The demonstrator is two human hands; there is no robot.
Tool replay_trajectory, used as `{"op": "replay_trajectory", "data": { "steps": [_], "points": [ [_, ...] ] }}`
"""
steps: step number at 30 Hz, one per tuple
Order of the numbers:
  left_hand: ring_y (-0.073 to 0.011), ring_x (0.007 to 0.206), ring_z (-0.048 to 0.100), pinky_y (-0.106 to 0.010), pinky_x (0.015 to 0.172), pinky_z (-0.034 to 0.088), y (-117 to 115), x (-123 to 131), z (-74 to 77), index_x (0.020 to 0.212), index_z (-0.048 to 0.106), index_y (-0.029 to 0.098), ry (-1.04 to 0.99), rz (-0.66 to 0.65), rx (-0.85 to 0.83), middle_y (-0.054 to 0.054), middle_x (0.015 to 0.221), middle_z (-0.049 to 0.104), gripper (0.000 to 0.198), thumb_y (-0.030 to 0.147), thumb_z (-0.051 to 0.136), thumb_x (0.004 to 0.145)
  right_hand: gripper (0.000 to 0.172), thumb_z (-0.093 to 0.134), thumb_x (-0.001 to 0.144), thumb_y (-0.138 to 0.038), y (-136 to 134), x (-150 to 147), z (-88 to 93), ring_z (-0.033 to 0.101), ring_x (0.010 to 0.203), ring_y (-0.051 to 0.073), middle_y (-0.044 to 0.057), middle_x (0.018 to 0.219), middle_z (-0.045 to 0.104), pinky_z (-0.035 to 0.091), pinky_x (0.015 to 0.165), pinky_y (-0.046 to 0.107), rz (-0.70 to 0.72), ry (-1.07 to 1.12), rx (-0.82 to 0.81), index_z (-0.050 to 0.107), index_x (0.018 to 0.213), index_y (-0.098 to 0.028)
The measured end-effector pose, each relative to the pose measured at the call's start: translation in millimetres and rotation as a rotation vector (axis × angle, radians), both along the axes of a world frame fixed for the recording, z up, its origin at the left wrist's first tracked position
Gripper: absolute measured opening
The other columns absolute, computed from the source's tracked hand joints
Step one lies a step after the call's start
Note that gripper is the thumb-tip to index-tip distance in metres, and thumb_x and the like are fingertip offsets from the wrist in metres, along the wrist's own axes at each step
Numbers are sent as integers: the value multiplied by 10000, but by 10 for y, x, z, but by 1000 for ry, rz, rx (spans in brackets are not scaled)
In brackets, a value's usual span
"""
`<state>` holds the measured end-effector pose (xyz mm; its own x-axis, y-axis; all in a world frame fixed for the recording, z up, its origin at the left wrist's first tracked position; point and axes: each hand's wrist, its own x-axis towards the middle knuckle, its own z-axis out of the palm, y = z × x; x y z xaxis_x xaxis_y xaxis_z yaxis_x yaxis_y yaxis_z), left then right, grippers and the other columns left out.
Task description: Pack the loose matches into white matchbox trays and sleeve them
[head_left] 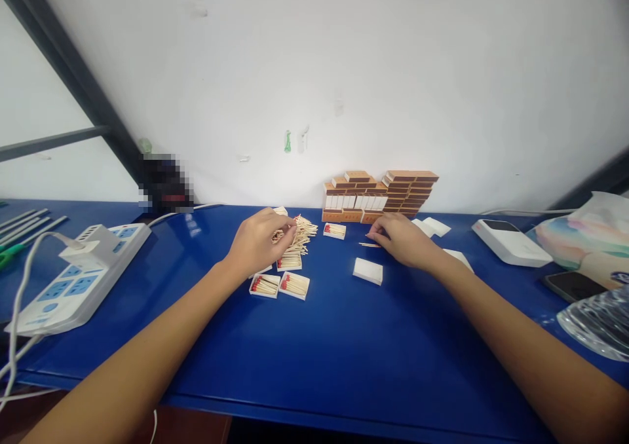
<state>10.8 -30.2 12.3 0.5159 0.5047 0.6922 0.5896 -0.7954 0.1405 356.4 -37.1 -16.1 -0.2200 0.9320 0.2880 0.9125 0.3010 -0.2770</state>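
My left hand (258,240) is at a loose pile of matchsticks (305,234), fingers curled together at its edge; whether a match is between the fingertips is hard to see. Just in front of it, an open matchbox tray (289,261) holds matches. Two more filled trays, one on the left (265,286) and one on the right (294,285), lie nearer me, red heads to the left. My right hand (396,238) pinches a few thin matchsticks (368,244) low over the table. Another filled tray (334,230) lies between my hands. A white, blank-faced box tray (368,270) sits below my right hand.
Stacked matchboxes (410,192) stand against the wall. White box pieces (436,226) lie beyond my right wrist. A power strip (78,280) with cables occupies the left. To the right are a white device (511,242), a phone (572,287) and clear plastic (597,319).
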Motion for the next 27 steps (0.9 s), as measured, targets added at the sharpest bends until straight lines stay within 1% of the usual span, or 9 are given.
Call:
{"op": "replay_trajectory", "data": {
  "steps": [3,6,9,13,17,20,27],
  "points": [
    [-184,794,660,-322,714,512,3,-10,17,945,747,201,-9,0,-7,-33,818,755,177,264,590,995,218,552,949,-368,-51,-50,18,623,963,277,98,946,711,490,840,401,62,31,-28,656,825,-223],
    [-184,791,663,-321,715,509,12,-34,35,933,747,201,-15,11,-7,-37,837,760,182,260,586,996,208,567,941,-368,-101,-88,24,622,947,273,93,935,702,495,826,401,97,50,-62,664,820,-229],
    [-182,785,660,-316,711,504,34,-70,62,932,746,202,-25,27,7,-31,823,755,167,241,592,982,219,557,949,-380,-141,-83,29,615,922,273,95,915,694,492,811,409,95,57,-78,672,844,-227],
    [-179,777,665,-310,703,505,76,-116,90,952,752,199,-64,53,55,-17,789,743,133,219,621,957,247,617,922,-465,-169,-36,42,608,966,290,98,953,696,491,811,413,102,75,-90,702,891,-236],
    [-182,791,677,-315,719,517,112,-153,93,969,759,204,-75,79,60,-18,797,749,143,229,619,959,229,611,922,-429,-160,-19,37,601,976,303,100,940,697,493,846,440,122,51,-104,704,826,-243],
    [-183,802,681,-321,733,521,131,-183,104,964,760,204,-77,92,53,-21,808,755,142,235,622,956,243,580,930,-408,-150,-29,17,588,957,309,107,925,690,493,828,453,100,23,-114,685,791,-238],
    [-193,779,670,-330,716,522,183,-251,131,922,752,205,-95,158,65,-26,778,741,148,274,625,951,256,553,947,-429,-159,-31,-30,585,910,292,103,918,683,485,802,444,74,20,-107,639,798,-240]
  ]
}}
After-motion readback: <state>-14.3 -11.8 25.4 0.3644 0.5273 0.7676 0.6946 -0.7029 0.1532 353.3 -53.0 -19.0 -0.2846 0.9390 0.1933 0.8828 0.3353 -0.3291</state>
